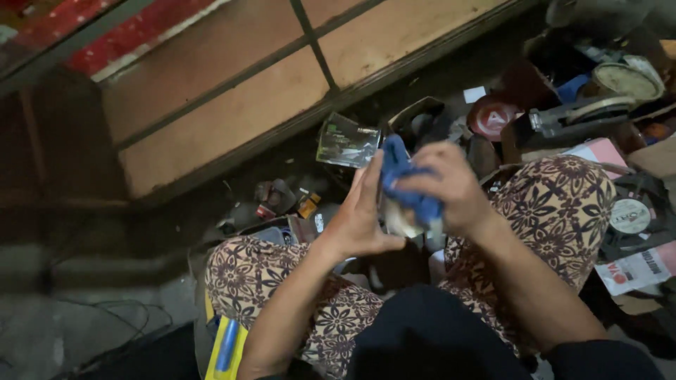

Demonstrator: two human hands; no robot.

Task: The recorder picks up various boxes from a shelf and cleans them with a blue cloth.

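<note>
- Blue cloth (405, 184) is seen in the head view pressed against a small pale object (401, 219), both held up between the patterned knees (556, 204), in front of the wooden panel (232, 105).
- Right hand (451, 186) is closed over the cloth, fingers curled down upon it.
- Left hand (362, 211) is held flat and nearly open, its palm set against the pale object; whether that object is actually gripped cannot be told.
- A slip is judged possible: with only a flat palm as support, the pale object could be pushed out by the rubbing.
- If dropped, it could be lost among the floor clutter (289, 204) below the panel, where the light is poor.
</note>
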